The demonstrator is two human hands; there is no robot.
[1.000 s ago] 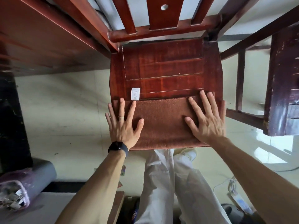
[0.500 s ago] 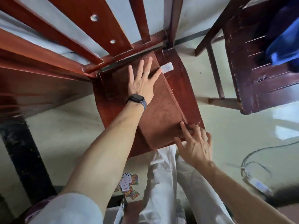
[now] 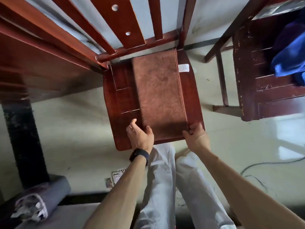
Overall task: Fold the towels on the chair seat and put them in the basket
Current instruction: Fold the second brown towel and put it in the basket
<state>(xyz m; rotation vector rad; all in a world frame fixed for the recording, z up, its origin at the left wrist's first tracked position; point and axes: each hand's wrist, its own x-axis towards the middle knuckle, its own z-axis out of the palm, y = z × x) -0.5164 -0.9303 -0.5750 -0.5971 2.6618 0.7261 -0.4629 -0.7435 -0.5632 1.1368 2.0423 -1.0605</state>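
A brown towel [image 3: 159, 90], folded into a long strip, lies lengthwise on the red-brown wooden chair seat [image 3: 121, 103], its white label [image 3: 183, 68] sticking out at the far right. My left hand [image 3: 140, 137] grips the towel's near left corner, thumb on top. My right hand [image 3: 196, 138] pinches the near right corner at the seat's front edge. No basket is in view.
A second dark wooden chair [image 3: 264, 83] stands to the right with blue cloth [image 3: 290, 55] on its seat. A table edge and dark leg [image 3: 23, 138] are at the left. A grey roll [image 3: 41, 199], playing cards [image 3: 115, 177] and a cable [image 3: 257, 167] lie on the floor.
The towel has been turned from crosswise at the seat's front to lengthwise. Both hands moved from pressing flat on it to gripping its near corners.
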